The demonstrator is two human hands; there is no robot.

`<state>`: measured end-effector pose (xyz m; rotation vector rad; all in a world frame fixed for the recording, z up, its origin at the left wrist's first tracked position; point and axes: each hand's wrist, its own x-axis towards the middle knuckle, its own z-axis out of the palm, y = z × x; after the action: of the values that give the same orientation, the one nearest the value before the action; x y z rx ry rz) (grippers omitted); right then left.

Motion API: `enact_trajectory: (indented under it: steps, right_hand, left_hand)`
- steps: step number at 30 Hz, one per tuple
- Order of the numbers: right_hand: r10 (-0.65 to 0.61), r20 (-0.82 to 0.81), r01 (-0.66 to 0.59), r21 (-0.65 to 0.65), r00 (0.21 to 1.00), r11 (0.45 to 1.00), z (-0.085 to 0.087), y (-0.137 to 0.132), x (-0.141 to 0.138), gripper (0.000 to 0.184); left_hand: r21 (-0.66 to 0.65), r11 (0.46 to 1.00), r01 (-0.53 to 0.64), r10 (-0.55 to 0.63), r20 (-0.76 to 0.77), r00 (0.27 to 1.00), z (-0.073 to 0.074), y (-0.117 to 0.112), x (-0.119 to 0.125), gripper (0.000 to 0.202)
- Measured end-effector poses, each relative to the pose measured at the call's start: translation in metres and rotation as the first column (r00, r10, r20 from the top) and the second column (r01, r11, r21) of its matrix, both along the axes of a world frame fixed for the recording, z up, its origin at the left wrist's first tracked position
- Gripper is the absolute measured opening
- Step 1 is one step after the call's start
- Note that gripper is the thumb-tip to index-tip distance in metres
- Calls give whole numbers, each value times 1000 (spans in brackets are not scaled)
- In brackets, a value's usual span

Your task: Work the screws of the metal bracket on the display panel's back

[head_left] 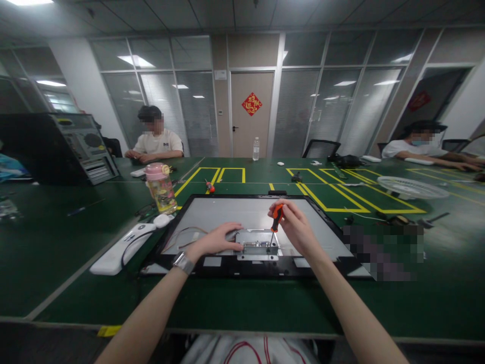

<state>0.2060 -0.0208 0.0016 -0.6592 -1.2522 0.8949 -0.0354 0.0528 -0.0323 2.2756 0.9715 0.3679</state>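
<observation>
A monitor panel (pixel 212 208) with a black frame lies on the green table in front of me, its pale grey back facing up. On its lower middle sits a metal bracket (pixel 257 255) with a small board and connectors. My right hand (pixel 297 225) is closed round the orange-and-black handle of a screwdriver (pixel 278 217). The screwdriver tilts slightly, its tip down at the bracket's right part; the exact contact point is too small to see. At the bracket's left end rests my left hand (pixel 215 241), thumb and fingers apart, touching its edge. Thin wires (pixel 182 232) run left of that hand.
Left of the panel are a white power strip (pixel 121 247) with a black cable and a pink-lidded bottle (pixel 161 189). A computer case (pixel 64 146) stands far left. Beyond lie a small red-tipped tool (pixel 210 187) and a water bottle (pixel 256 149). Two people sit across the table.
</observation>
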Motion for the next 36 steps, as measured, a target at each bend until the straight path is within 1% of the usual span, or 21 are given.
enact_trajectory:
  steps: [4,7,10,13,16,19,22,26,29,32,36]
  right_hand:
    - [-58,18,58,-17,998,998,-1,0,0,21]
    - [-24,-7,23,-44,1000,999,1,-3,0,26]
    - [12,-46,-14,-44,999,999,2,-3,-1,21]
    - [-3,-49,2,-22,999,1000,0,-1,-1,17]
    - [-17,-8,17,-35,1000,999,0,-1,-1,21]
    - [27,-6,-27,-49,1000,998,2,-3,-2,28]
    - [49,-51,-51,-31,998,998,3,-3,-2,24]
    - [-14,-62,14,-13,998,1000,1,0,-1,17]
    - [-41,-44,40,-27,998,999,0,1,1,19]
    - [-28,-42,27,-37,999,999,0,0,1,24]
    - [-47,-54,47,-3,997,999,-1,0,0,18]
  left_hand:
    - [-5,1000,-2,2,3,1000,1,-1,1,72]
    - [-5,1000,0,0,13,1000,1,-1,1,71]
    - [1,1000,6,-6,14,1000,0,0,0,72]
    - [6,1000,11,-11,9,1000,-1,0,0,73]
    - [2,1000,4,-4,13,1000,-1,0,0,72]
    - [-10,1000,-1,1,14,1000,-1,0,0,73]
    - [-16,1000,1,0,15,1000,-2,1,-1,73]
    - [-7,1000,4,-3,19,1000,-5,4,-2,73]
    - [2,1000,8,-8,18,1000,-6,4,-2,73]
    - [-3,1000,7,-7,7,1000,-4,2,-2,74]
    - [-7,1000,-1,1,-4,1000,0,-1,-2,74]
